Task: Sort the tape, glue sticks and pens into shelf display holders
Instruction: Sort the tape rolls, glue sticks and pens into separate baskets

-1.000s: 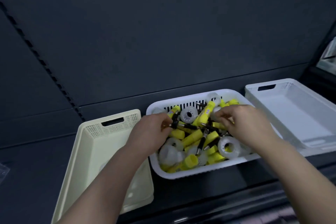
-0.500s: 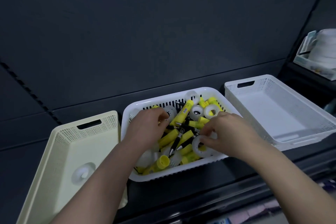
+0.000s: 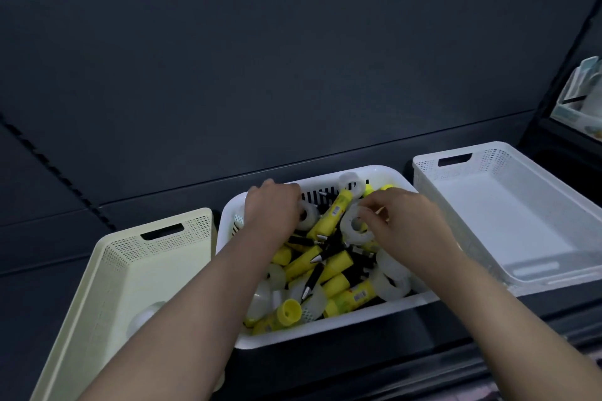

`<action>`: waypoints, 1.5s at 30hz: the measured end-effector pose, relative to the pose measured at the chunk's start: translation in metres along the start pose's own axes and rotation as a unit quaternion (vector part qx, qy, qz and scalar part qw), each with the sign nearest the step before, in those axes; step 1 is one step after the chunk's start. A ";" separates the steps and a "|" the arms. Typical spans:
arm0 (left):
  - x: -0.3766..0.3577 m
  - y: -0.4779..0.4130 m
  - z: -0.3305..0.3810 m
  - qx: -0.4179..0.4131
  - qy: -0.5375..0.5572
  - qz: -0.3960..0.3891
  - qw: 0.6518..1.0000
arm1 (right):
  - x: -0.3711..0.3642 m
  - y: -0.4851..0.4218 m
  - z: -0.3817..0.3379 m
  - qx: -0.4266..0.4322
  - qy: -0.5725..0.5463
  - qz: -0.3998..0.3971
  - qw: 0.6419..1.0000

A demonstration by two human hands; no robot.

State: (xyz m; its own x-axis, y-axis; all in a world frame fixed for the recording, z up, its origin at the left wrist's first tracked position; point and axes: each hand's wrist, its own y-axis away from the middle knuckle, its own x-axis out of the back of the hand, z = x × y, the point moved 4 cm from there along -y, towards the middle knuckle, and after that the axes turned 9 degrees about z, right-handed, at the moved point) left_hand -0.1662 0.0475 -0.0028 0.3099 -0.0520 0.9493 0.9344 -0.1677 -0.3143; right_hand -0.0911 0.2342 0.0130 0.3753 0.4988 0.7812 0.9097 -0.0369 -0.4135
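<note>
A white middle basket [image 3: 325, 332] holds a jumble of yellow glue sticks [image 3: 329, 215], black pens [image 3: 314, 273] and white tape rolls [image 3: 391, 283]. My left hand [image 3: 272, 210] reaches into the far left of this basket, fingers curled around a tape roll [image 3: 308, 214]. My right hand [image 3: 408, 225] is over the far right part, thumb and fingers pinching another tape roll [image 3: 353, 231]. A cream basket [image 3: 107, 270] on the left holds one tape roll [image 3: 143, 316], partly hidden by my left forearm. The white basket [image 3: 508, 225] on the right holds nothing.
The three baskets stand side by side on a dark shelf against a dark back panel [image 3: 293, 75]. A slotted upright runs diagonally at the left. At the far right edge, a neighbouring shelf holds pale packaged goods [image 3: 583, 98]. The shelf's front lip runs below the baskets.
Both hands have moved toward the far end of the middle basket. My left hand has closed on a tape roll there, and my right hand now pinches a tape roll further back.
</note>
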 end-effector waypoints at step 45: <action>0.034 0.092 -0.144 0.026 0.136 -0.012 0.990 | -0.062 -0.004 -0.136 0.102 0.156 -0.061 0.980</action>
State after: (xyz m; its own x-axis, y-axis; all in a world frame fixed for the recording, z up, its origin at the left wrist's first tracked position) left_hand -0.0951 -0.1118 0.0010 0.2350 -0.3132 0.9202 0.9510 -0.1215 -0.2842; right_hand -0.0940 0.0859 0.0296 0.3307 0.1977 0.9228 0.9087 0.1972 -0.3679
